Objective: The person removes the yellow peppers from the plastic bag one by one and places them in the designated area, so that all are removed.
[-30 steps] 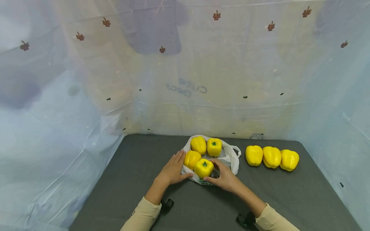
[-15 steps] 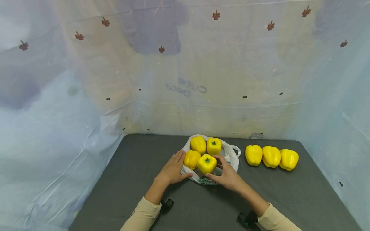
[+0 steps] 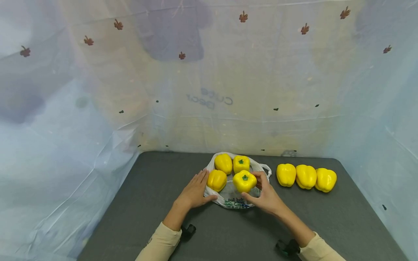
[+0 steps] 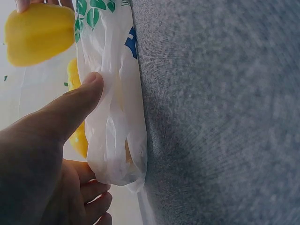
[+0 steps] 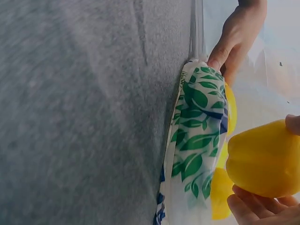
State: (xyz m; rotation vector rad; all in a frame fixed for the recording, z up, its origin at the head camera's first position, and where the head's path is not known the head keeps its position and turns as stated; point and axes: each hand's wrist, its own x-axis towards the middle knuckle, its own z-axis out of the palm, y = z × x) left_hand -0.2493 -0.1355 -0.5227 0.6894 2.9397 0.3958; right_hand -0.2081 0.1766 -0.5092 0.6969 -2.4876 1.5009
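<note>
My right hand (image 3: 266, 195) grips a yellow bell pepper (image 3: 244, 181) with a green stem between thumb and fingers. In the right wrist view this pepper (image 5: 265, 159) is raised above the rim of a white plastic bag (image 5: 192, 145) with green leaf print. Three more yellow bell peppers, one of them at the left (image 3: 217, 180), lie in the opened bag (image 3: 266, 183). My left hand (image 3: 194, 194) rests against the bag's left side, fingers extended and thumb apart. In the left wrist view its thumb (image 4: 70, 105) lies on the bag's wall (image 4: 110, 117).
Three yellow bell peppers, the middle one (image 3: 306, 177) touching its neighbours, lie in a row on the grey table (image 3: 156, 181) right of the bag. A pale sheet (image 3: 209, 79) with leaf shapes hangs behind the table and along its sides.
My right hand has lifted the bell pepper from the bag's front part and moved it right and upward in the head view. The left hand has stayed at the bag's side.
</note>
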